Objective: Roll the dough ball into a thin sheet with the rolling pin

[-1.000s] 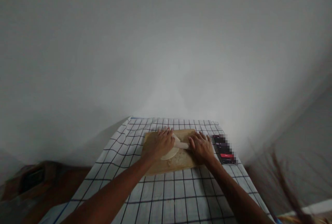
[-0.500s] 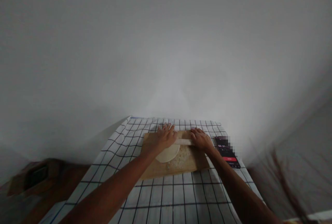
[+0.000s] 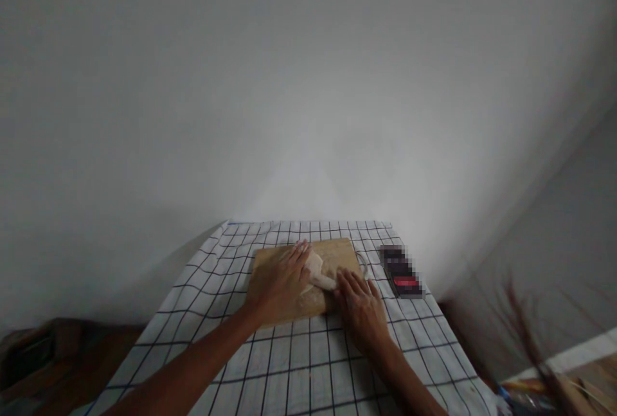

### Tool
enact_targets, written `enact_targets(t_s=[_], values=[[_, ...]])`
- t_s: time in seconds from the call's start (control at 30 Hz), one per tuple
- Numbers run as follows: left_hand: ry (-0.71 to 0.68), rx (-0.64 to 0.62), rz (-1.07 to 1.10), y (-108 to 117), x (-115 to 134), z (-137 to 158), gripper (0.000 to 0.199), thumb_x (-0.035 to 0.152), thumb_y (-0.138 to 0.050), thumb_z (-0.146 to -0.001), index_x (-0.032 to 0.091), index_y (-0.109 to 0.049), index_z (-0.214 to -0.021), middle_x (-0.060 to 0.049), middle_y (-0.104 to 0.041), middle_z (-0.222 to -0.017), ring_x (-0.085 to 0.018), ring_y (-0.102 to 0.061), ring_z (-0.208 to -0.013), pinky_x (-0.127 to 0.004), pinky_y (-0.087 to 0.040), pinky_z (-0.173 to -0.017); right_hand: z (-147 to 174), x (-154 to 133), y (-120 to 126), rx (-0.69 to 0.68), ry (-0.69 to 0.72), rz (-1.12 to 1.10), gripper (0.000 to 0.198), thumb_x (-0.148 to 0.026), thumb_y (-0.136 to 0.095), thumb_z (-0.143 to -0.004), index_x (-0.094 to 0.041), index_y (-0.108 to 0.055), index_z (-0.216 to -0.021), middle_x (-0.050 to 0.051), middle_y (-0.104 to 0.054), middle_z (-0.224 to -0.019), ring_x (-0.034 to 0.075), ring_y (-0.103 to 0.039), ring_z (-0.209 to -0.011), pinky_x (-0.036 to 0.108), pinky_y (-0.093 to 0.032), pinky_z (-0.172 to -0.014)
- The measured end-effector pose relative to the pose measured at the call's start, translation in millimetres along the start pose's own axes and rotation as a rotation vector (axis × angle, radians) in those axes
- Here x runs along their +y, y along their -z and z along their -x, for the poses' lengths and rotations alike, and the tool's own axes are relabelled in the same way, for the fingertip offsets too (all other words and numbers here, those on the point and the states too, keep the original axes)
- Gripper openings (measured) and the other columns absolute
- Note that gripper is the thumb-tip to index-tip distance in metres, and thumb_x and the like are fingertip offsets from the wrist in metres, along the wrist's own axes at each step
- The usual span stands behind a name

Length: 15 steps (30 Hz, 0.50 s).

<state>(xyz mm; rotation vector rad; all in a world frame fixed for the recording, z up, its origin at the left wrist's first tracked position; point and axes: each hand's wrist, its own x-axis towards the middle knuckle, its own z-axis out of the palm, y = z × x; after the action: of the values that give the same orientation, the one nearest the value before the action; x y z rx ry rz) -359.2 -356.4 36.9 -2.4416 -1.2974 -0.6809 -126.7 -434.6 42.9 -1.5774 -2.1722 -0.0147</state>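
A pale rolling pin lies slanted across the wooden board. My right hand is closed over its near right end. My left hand lies flat with fingers stretched out, over the left part of the board. It covers the pin's other end and part of the flattened dough. The dough shows between my hands, beyond the pin, and its full outline is hidden. Flour dusts the board near the pin.
A white tablecloth with a black grid covers the table under the board. Right of the board lies a phone, partly pixelated. A pale wall rises behind the table. Blurred brown twigs stand at the right.
The rolling pin has come nearer to me and turned from nearly level to slanted. My right hand moved toward me and left. The view shifted slightly, and my left hand covers more dough.
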Motion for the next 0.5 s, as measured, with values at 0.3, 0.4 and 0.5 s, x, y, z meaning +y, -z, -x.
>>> enact_targets(t_s=[0.3,0.4,0.5], values=[[-0.023,-0.036,-0.038,-9.4,-5.7,3.6,0.049,0.021,-0.035,-0.099,0.008,-0.041,-0.145,-0.017,-0.046,-0.15,-0.029,-0.039,-0.142,-0.052,-0.034,-0.116,-48.3,24.9,-5.3,0.01,0.029,0.07,0.045,-0.048,-0.029,-0.104,-0.032,-0.053,-0.138,0.003,-0.045,-0.153,0.029,-0.03,-0.145,0.058,-0.015,-0.117],[0.09,-0.085,-0.104,-24.5,-16.2,-15.8,0.044,0.022,-0.036,-0.098,0.011,-0.052,-0.138,-0.017,-0.056,-0.141,-0.032,-0.049,-0.133,-0.055,-0.038,-0.11,-90.1,36.6,-6.5,-0.067,-0.022,0.077,0.046,-0.045,-0.025,-0.105,-0.028,-0.063,-0.124,0.006,-0.051,-0.148,0.028,-0.032,-0.144,0.056,-0.017,-0.117],[0.165,-0.102,-0.138,-35.4,-27.0,-35.5,0.039,0.021,-0.04,-0.096,0.015,-0.061,-0.128,-0.015,-0.062,-0.135,-0.033,-0.055,-0.127,-0.053,-0.042,-0.106,-128.4,45.4,-9.5,-0.105,-0.013,0.062,0.046,-0.044,-0.028,-0.105,-0.024,-0.067,-0.118,0.01,-0.062,-0.135,0.026,-0.047,-0.134,0.046,-0.031,-0.111]])
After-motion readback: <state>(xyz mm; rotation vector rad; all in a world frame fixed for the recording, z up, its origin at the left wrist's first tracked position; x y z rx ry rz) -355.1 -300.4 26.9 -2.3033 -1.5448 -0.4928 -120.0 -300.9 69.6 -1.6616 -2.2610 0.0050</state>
